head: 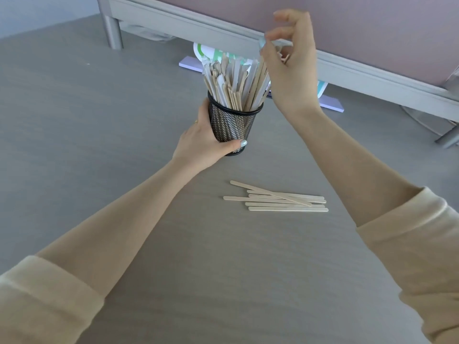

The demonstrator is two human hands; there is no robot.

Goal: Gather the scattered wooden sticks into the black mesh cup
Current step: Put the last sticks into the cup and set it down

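Note:
The black mesh cup (232,125) stands on the grey floor, packed with many upright wooden sticks (232,78). My left hand (206,142) is wrapped around the cup's left side and base, thumb across the front. My right hand (289,63) hovers over the cup's right rim, thumb and fingers pinched on the tops of a few sticks whose lower ends are inside the cup. Several loose wooden sticks (278,201) lie in a flat pile on the floor, nearer to me and a little right of the cup.
A grey bed frame (223,28) with a round leg (113,31) runs across the back. Under it, behind the cup, lie a purple flat board (330,101) and white-green packaging (206,52). A second leg (447,139) stands at far right.

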